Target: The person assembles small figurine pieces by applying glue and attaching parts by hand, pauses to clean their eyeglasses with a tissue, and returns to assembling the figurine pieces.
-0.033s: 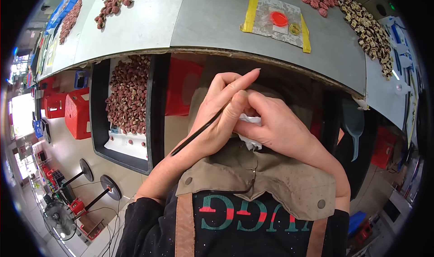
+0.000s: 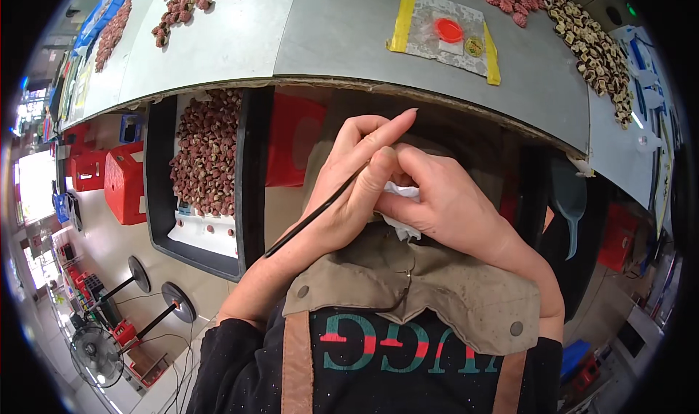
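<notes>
In front of my chest both hands meet, fingertips together. My left hand (image 2: 338, 192) is closed, its forefinger stretched out and its thumb bent in. A thin black stick (image 2: 309, 219), perhaps the handle of a small tool, runs from between that thumb and forefinger back over the wrist; its front end is hidden. My right hand (image 2: 455, 199) is closed round a crumpled white tissue or cloth (image 2: 403, 228), which shows below its thumb. Under both hands lies a brown apron (image 2: 466, 286). Whatever else the fingers hold is hidden.
Ahead runs a grey table edge (image 2: 349, 83). On the table lie a taped mat (image 2: 429, 13) with a red round lid (image 2: 448, 29), pink carved pieces (image 2: 510, 6) and dark-and-cream pieces (image 2: 593, 46). A black bin (image 2: 251, 188) of reddish nuts stands at left, red stools (image 2: 125, 184) beyond.
The black stick has slid slightly back toward my left forearm, its rear end now lower and further left. Both hands stay nearly in place.
</notes>
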{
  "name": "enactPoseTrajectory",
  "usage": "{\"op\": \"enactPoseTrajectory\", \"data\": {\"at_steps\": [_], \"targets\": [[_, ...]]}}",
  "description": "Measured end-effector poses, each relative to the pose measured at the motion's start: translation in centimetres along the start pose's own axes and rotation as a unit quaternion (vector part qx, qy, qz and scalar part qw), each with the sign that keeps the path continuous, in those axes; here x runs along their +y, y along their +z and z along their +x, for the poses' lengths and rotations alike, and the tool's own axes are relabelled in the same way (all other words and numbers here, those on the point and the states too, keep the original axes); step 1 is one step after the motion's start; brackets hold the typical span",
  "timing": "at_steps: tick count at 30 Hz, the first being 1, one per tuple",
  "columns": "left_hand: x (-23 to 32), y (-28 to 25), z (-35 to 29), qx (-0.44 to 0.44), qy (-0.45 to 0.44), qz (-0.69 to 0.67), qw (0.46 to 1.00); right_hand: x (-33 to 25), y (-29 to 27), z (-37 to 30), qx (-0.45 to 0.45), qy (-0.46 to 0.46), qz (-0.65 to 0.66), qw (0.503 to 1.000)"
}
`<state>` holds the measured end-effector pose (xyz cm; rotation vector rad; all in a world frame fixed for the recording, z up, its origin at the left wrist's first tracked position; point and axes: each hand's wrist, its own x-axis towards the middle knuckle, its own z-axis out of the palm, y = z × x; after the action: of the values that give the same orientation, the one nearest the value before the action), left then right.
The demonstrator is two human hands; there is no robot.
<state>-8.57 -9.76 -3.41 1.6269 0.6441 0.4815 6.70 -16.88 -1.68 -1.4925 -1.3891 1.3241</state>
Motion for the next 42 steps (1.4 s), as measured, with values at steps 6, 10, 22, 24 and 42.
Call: {"op": "enactPoseTrajectory", "data": {"at_steps": [6, 10, 22, 24, 42], "targets": [[-1.3, -0.7, 0.3, 0.014, 0.111, 0.053, 0.992, 1.2, 0.4, 0.1, 0.016, 0.0, 0.019, 1.0], [-0.7, -0.6, 0.0, 0.029, 0.088, 0.057, 0.994, 3.1, 1.3, 0.1, 0.071, 0.052, 0.327, 0.941], [-1.6, -1.4, 0.0, 0.051, 0.125, 0.185, 0.973, 2.3, 1.4, -0.4, 0.004, 0.089, 0.303, 0.949], [-1.5, -1.8, 0.1, 0.035, 0.129, 0.212, 0.968, 2.4, 1.5, -1.1, 0.035, -0.051, 0.145, 0.987], [0.0, -2.7, 0.9, -0.035, 0.2, 0.291, 0.935, 1.6, 1.0, -0.5, -0.056, -0.016, 0.047, 0.997]]}}
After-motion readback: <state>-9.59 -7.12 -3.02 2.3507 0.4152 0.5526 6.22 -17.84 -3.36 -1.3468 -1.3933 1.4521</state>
